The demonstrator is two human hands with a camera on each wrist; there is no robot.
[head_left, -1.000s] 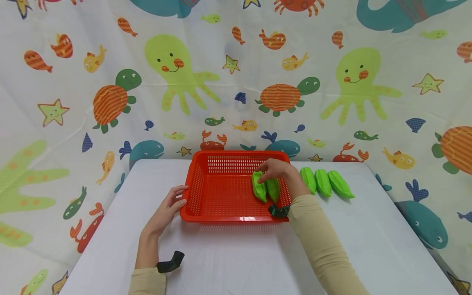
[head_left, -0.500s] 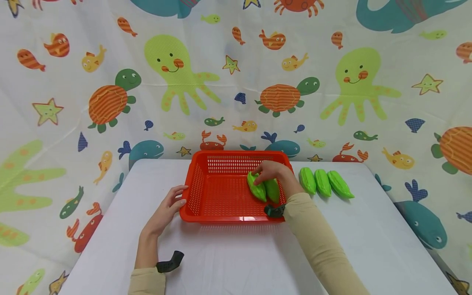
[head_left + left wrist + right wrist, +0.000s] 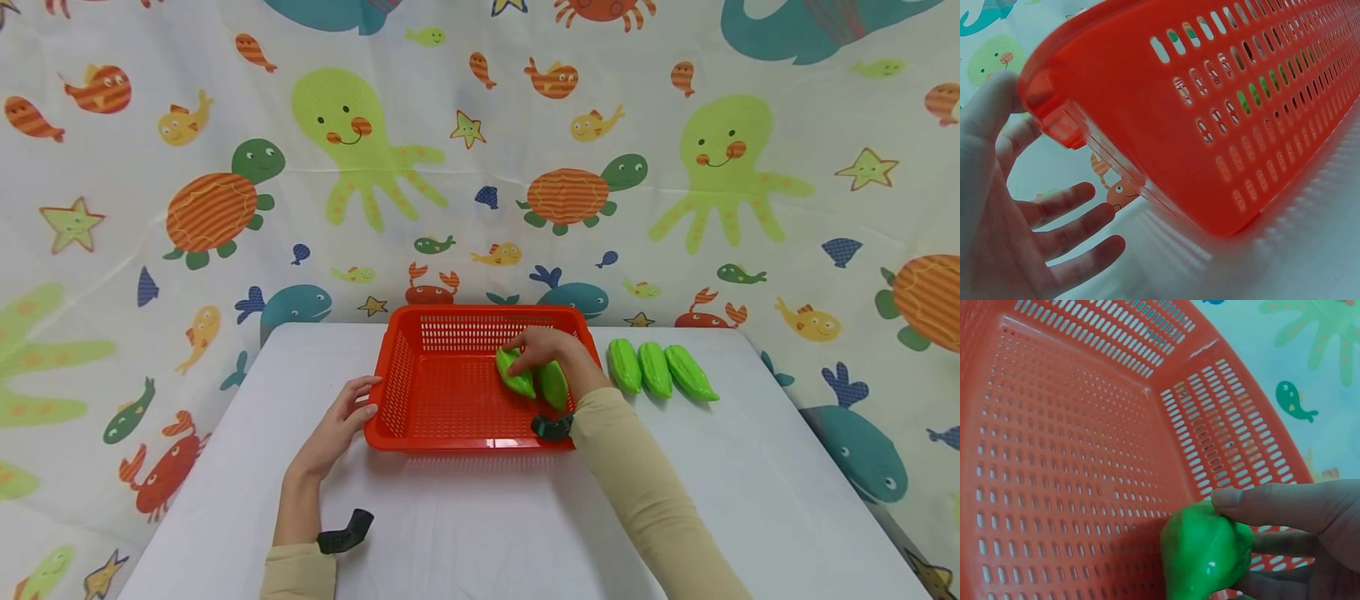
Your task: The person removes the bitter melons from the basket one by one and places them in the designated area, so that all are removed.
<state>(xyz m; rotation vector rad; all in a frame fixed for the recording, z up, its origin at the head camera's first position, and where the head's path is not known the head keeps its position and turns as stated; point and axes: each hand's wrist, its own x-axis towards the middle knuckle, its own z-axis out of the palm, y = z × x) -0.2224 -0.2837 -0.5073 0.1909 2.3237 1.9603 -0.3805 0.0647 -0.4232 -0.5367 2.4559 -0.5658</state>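
In the head view my right hand (image 3: 540, 346) reaches inside the red plastic basket (image 3: 442, 454). Its thumb and fingers pinch a bright green ridged star fruit (image 3: 514, 372); the right wrist view shows this star fruit (image 3: 1204, 550) close up, over the perforated basket floor. Beside it, partly under the hand, a second star fruit (image 3: 553, 386) lies in the basket. My left hand (image 3: 347, 421) holds the basket's left rim. In the left wrist view the left hand (image 3: 1029, 206) has its thumb and index finger at the rim corner, the other fingers spread apart below.
Three more star fruit (image 3: 656, 371) lie side by side on the white table (image 3: 465, 525), right of the basket. Behind the table hangs a curtain (image 3: 480, 183) printed with sea animals. The basket stands near the table's far edge.
My right hand has shifted left inside the basket, and the star fruit it pinches has moved left and tilted, away from the second one. The left hand stays at the rim.
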